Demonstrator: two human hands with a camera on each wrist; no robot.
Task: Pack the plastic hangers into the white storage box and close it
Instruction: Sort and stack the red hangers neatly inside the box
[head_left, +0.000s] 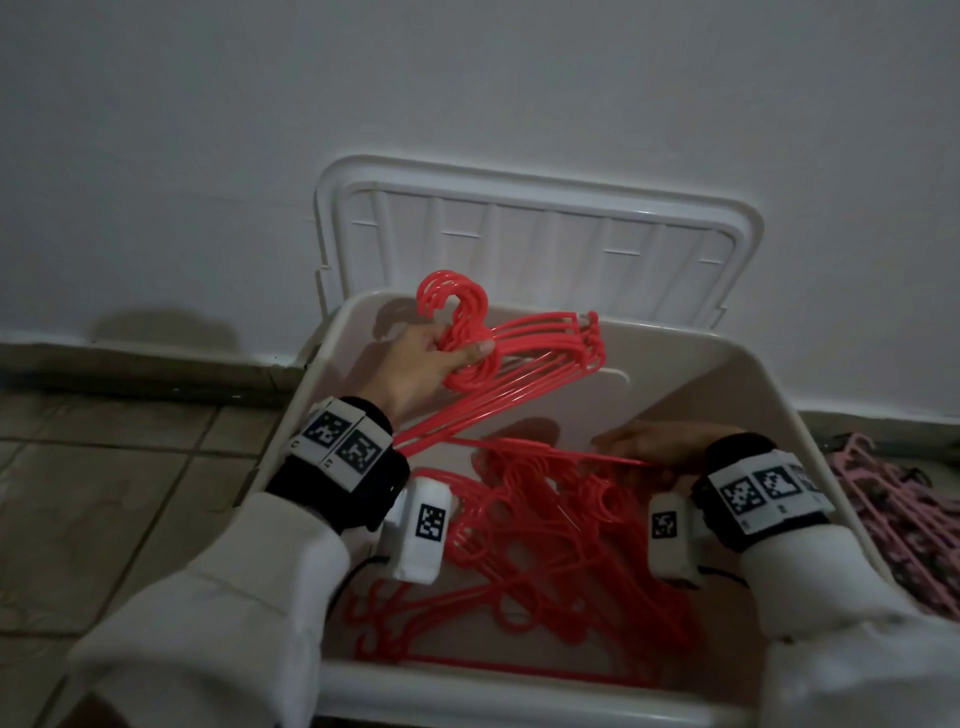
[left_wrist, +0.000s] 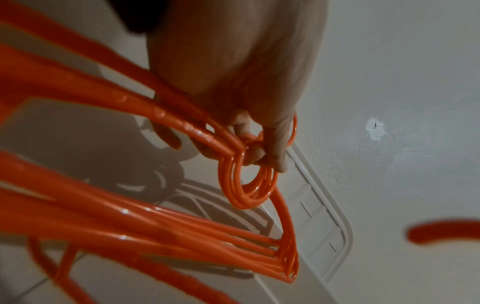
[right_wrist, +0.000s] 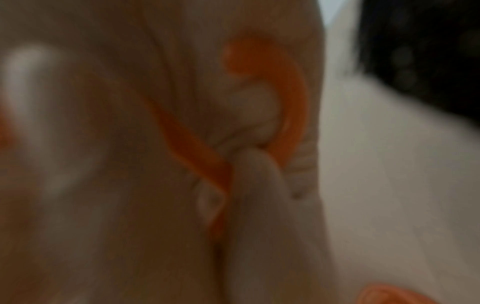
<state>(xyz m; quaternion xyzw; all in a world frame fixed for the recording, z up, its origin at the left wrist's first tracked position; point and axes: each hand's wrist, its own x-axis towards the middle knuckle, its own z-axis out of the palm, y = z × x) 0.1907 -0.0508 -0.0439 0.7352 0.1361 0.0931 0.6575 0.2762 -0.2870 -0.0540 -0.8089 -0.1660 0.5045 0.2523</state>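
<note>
The white storage box (head_left: 810, 415) stands open against the wall, its lid (head_left: 540, 234) tilted back. My left hand (head_left: 431, 358) grips a bundle of red hangers (head_left: 545, 348) by the necks, held above the box's far left corner; the same bundle of red hangers (left_wrist: 249, 185) shows in the left wrist view under my left hand (left_wrist: 259, 144). A loose pile of red hangers (head_left: 545, 545) lies in the box. My right hand (head_left: 654, 441) reaches into the box and pinches a single red hanger (head_left: 571, 452). In the blurred right wrist view my fingers (right_wrist: 259, 181) curl round that red hanger (right_wrist: 291, 98).
A heap of pink hangers (head_left: 893, 509) lies on the floor right of the box. Tiled floor (head_left: 104, 493) stretches to the left, and a white wall (head_left: 467, 78) rises just behind the lid.
</note>
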